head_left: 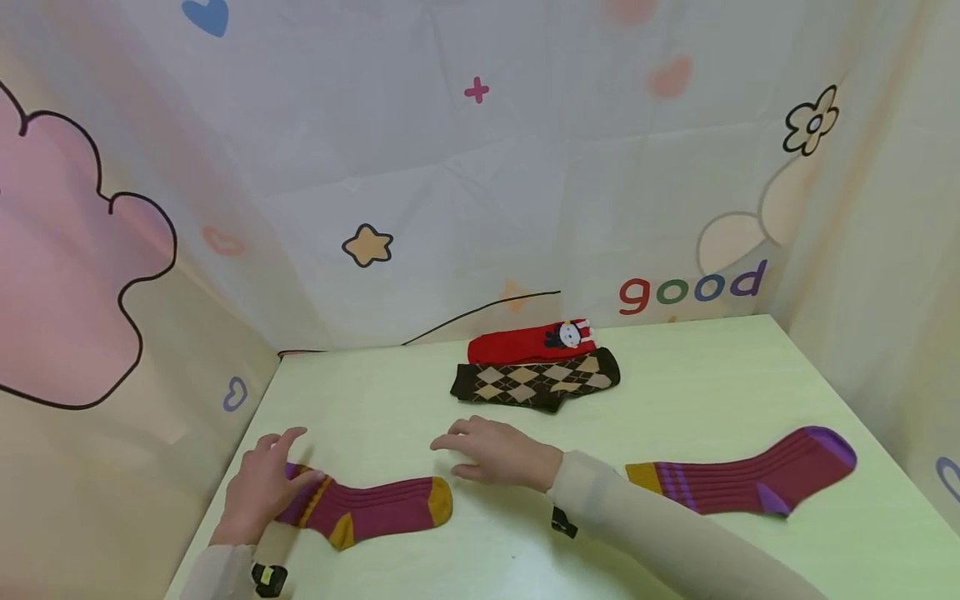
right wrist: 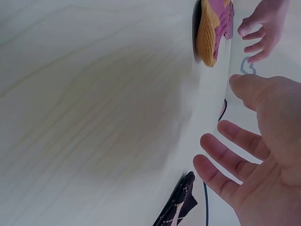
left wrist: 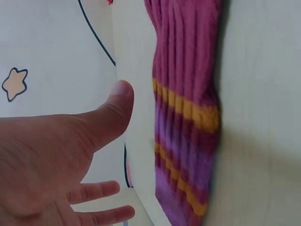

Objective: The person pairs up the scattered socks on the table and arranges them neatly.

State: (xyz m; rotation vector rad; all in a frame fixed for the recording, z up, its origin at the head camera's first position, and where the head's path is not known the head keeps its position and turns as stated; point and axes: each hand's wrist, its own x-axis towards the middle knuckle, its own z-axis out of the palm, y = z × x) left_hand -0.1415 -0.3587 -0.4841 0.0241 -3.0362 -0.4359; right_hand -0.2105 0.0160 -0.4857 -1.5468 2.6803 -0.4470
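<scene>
A maroon sock (head_left: 390, 507) with a mustard toe and heel and a purple-striped cuff lies flat at the left. Above its cuff hovers my left hand (head_left: 258, 483), fingers loosely bent; in the left wrist view the thumb (left wrist: 113, 110) stands apart from the sock (left wrist: 188, 61). My right hand (head_left: 498, 452) is in the air between that sock and another, its fingers spread and holding nothing in the right wrist view. Partly behind the right sleeve lies a second maroon sock (head_left: 738, 482) with purple toe, purple heel and mustard cuff.
At the back of the pale table (head_left: 375, 400), a red sock (head_left: 513, 343) with a cartoon figure lies against a dark argyle sock (head_left: 525, 382). A printed curtain (head_left: 450, 183) rises behind the table and along its sides.
</scene>
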